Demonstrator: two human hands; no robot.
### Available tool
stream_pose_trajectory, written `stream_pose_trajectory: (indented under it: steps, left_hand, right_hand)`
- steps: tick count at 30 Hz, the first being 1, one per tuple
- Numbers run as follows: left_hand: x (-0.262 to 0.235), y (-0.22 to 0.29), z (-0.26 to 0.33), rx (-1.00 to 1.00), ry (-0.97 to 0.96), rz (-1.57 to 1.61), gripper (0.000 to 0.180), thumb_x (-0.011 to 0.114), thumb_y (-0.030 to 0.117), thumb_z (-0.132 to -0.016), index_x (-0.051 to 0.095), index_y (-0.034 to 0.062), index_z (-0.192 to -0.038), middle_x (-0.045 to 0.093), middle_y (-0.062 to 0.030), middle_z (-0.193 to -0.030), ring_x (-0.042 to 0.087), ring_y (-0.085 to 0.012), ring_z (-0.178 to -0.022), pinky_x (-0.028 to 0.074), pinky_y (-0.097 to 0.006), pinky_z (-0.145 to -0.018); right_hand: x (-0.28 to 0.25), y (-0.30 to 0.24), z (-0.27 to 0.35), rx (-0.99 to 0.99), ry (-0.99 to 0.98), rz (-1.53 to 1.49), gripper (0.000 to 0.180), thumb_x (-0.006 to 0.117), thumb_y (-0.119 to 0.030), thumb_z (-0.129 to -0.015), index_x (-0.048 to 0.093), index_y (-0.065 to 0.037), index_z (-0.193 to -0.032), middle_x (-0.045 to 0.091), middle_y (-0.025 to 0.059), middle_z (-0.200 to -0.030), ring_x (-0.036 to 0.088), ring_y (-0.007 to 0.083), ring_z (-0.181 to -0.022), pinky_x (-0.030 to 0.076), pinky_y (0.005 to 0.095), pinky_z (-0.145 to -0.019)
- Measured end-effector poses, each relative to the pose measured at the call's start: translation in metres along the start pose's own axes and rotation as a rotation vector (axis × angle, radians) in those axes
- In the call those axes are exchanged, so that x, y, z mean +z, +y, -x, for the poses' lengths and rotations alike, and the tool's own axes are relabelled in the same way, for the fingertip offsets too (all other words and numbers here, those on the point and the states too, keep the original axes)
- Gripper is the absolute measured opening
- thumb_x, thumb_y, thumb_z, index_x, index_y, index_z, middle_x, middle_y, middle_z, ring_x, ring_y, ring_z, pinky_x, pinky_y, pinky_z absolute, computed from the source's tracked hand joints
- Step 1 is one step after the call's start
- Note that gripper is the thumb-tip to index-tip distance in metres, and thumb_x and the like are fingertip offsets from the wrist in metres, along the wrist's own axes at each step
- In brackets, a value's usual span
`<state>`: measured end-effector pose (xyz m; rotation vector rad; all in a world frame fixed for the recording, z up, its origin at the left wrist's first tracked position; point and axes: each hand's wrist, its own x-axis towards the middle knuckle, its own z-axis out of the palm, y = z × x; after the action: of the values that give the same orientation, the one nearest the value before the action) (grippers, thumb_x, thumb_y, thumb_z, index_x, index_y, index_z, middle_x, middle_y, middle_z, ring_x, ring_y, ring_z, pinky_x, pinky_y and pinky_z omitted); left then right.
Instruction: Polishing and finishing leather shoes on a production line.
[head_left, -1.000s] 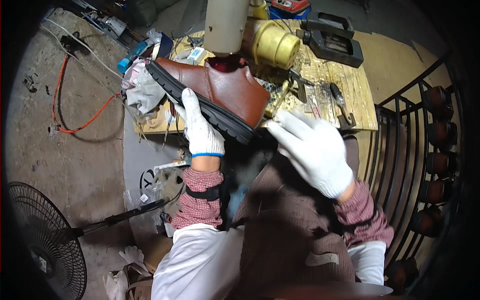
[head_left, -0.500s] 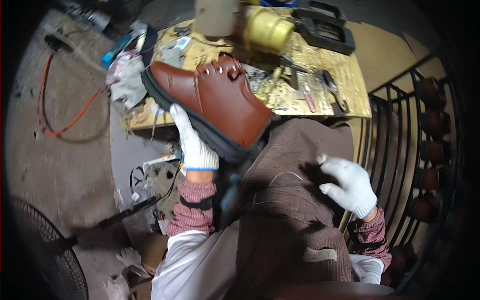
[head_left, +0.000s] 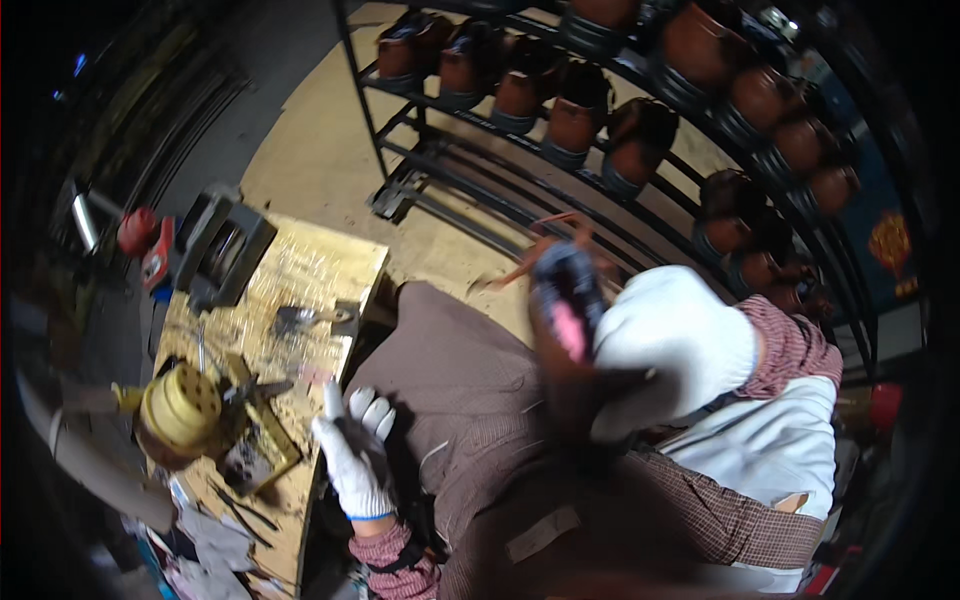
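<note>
- The right hand [head_left: 670, 340], in a white knit glove, is at about 4 o'clock from the middle of the view; it holds the brown boot [head_left: 566, 325].
- Its fingers are mostly hidden and blurred, yet they grasp the boot, whose open top faces the camera and shows a pink patch inside.
- The boot is just off the middle toward 4 o'clock, raised in front of the brown apron [head_left: 460, 350]; the hand is on its 3 o'clock side.
- Thin reddish-brown strips, too blurred to make out, spread near its 12 o'clock end.
- The left hand [head_left: 352, 465], also gloved, is at 7 o'clock beside the near edge of the wooden tabletop [head_left: 320, 260]; its fingers are released, loosely bent, with nothing in them. Whether it touches the edge, I cannot tell.
- The tabletop spreads from 7 to 10 o'clock. A flat tool with a dark handle [head_left: 310, 318] lies on it at 9 o'clock.
- A yellow cylinder with holes [head_left: 182, 412] is at 8 o'clock, a dark, open-sided container [head_left: 222, 250] between 9 and 10.
- Black pliers [head_left: 240, 515] and crumpled grey cloth [head_left: 210, 540] lie between 7 and 8 o'clock.
- A black metal rack [head_left: 366, 110] runs from 12 to 3 o'clock, bearing rows of brown boots with dark soles [head_left: 522, 88].
</note>
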<state>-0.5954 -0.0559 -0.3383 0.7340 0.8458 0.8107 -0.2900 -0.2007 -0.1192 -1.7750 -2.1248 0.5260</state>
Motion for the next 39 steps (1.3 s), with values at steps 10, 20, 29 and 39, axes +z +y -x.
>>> stream_pose_trajectory:
  steps: [10, 20, 29, 39]
  left_hand:
    - [-0.033, 0.001, -0.003, -0.064, 0.211, 0.186, 0.074, 0.048, 0.065, -0.102, 0.043, 0.0117, -0.153, 0.066, -0.0132, -0.115, 0.067, -0.0251, -0.09, 0.059, -0.04, -0.079]
    - [-0.029, 0.011, 0.023, -0.019, 0.333, 0.083, 0.084, 0.045, 0.072, -0.099, 0.035, 0.0155, -0.159, 0.055, -0.0151, -0.136, 0.062, -0.0245, -0.1, 0.053, -0.044, -0.091]
    - [-0.019, 0.001, 0.064, 0.124, 0.197, 0.174, 0.073, 0.041, 0.061, -0.106, 0.035, 0.0103, -0.159, 0.061, -0.0134, -0.128, 0.063, -0.0239, -0.104, 0.053, -0.04, -0.094]
    - [-0.014, 0.01, 0.098, 0.187, 0.248, 0.624, 0.086, 0.033, 0.071, -0.103, 0.03, 0.0061, -0.159, 0.049, -0.0141, -0.153, 0.051, -0.0336, -0.137, 0.04, -0.049, -0.117]
  right_hand:
    - [-0.005, 0.14, 0.083, 0.779, 0.296, 0.786, 0.04, 0.075, -0.046, -0.078, 0.072, -0.006, -0.079, 0.068, 0.0165, -0.076, 0.069, 0.0362, -0.073, 0.054, 0.0463, -0.065]
    - [-0.021, 0.218, 0.04, 1.076, 0.289, 0.621, 0.056, 0.062, -0.055, -0.091, 0.075, -0.004, -0.11, 0.075, 0.0171, -0.101, 0.072, 0.0358, -0.091, 0.056, 0.0444, -0.078]
    - [0.045, 0.086, -0.058, 0.468, 0.13, 0.355, 0.051, 0.07, -0.055, -0.086, 0.068, -0.005, -0.076, 0.066, 0.0181, -0.073, 0.068, 0.0356, -0.071, 0.053, 0.0432, -0.065]
    - [0.138, -0.057, -0.085, -0.618, -0.339, 0.098, 0.046, 0.082, -0.04, -0.076, 0.074, -0.013, -0.113, 0.06, 0.0023, -0.063, 0.056, 0.023, -0.044, 0.048, 0.0379, -0.051]
